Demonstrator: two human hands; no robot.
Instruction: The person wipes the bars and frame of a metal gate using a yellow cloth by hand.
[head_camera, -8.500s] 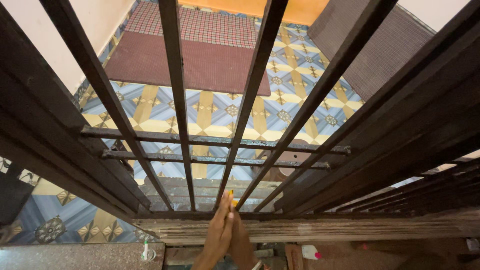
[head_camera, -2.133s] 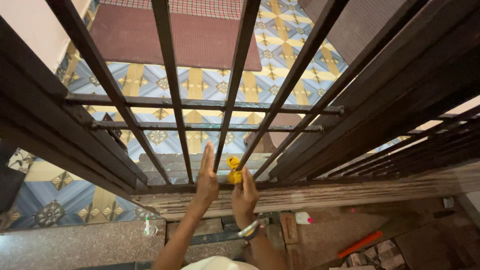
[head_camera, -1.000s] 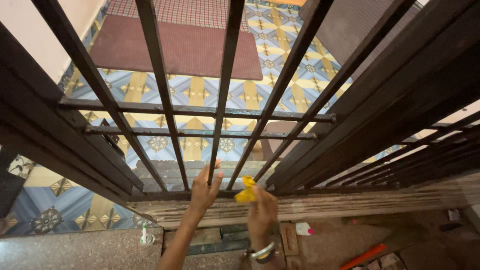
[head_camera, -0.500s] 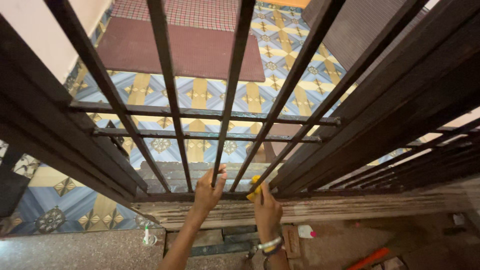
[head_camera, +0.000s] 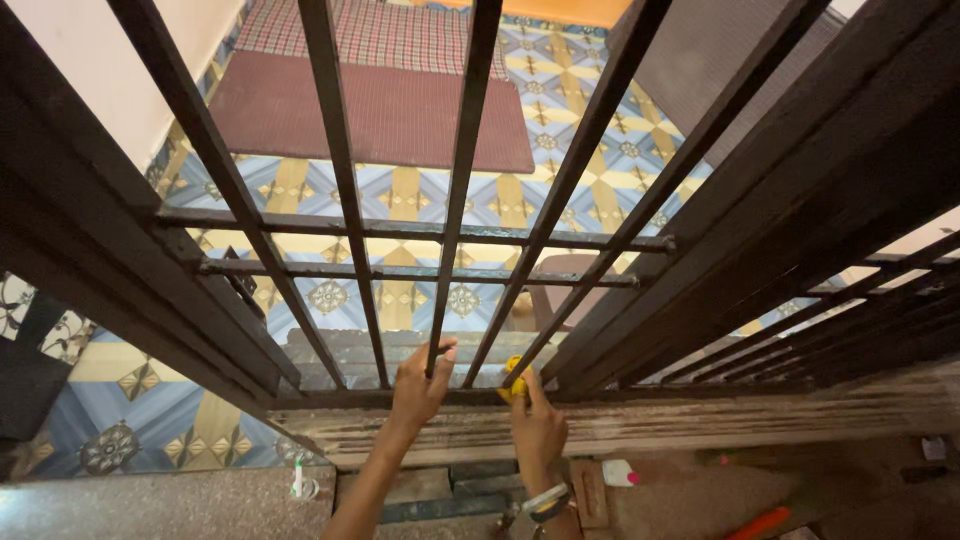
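**Two hands at the foot of a barred window grille**

Head view, looking down through a dark metal grille (head_camera: 455, 190) with upright bars and two cross rails. Left hand (head_camera: 420, 385) is wrapped around the lower end of one upright bar (head_camera: 440, 330), fingers curled round it, thumb on the near side; closed grip on the bar, just above the sill. Right hand (head_camera: 537, 425) is just beside it, to the right, pressing a small yellow thing (head_camera: 514, 378) against the foot of the next bar (head_camera: 530, 345). Fingers closed over the yellow thing, index finger stretched upward along it. It's mostly hidden by the fingers, so can't tell what it is, maybe a cloth or sponge. It sits right at the bottom of the grille, touching the bar where it meets the worn wooden sill (head_camera: 700, 425). Right wrist has bangles (head_camera: 545, 500).

Beyond the bars: patterned floor tiles (head_camera: 400, 195) in blue, yellow and white, with a dark red mat (head_camera: 380, 115) and a checked cloth (head_camera: 370, 30) farther off. Heavy dark wooden frame (head_camera: 90, 270) at left and right. Below the sill, a speckled stone ledge (head_camera: 150, 510), a small white bottle with a pink cap (head_camera: 618, 473), and an orange object (head_camera: 757, 523) at bottom right, partly cut off.
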